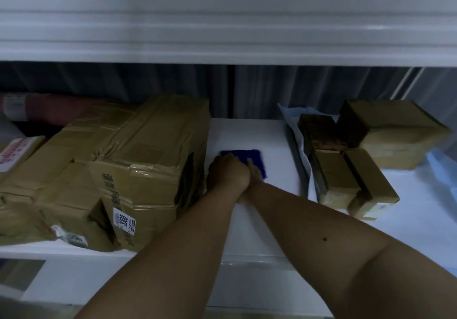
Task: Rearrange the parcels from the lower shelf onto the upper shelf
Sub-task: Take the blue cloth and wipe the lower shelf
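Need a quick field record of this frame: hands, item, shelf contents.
left hand: on flat dark blue parcel, grip unclear
right hand: beside the left, on same parcel, mostly hidden
parcel location: bare middle of white shelf
shelf left: large taped brown cardboard boxes
shelf right: smaller brown cardboard boxes

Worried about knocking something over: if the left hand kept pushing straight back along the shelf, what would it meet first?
The left hand already rests on the blue parcel. Beyond it, bare white shelf runs to the dark curtain; depth is uncertain.
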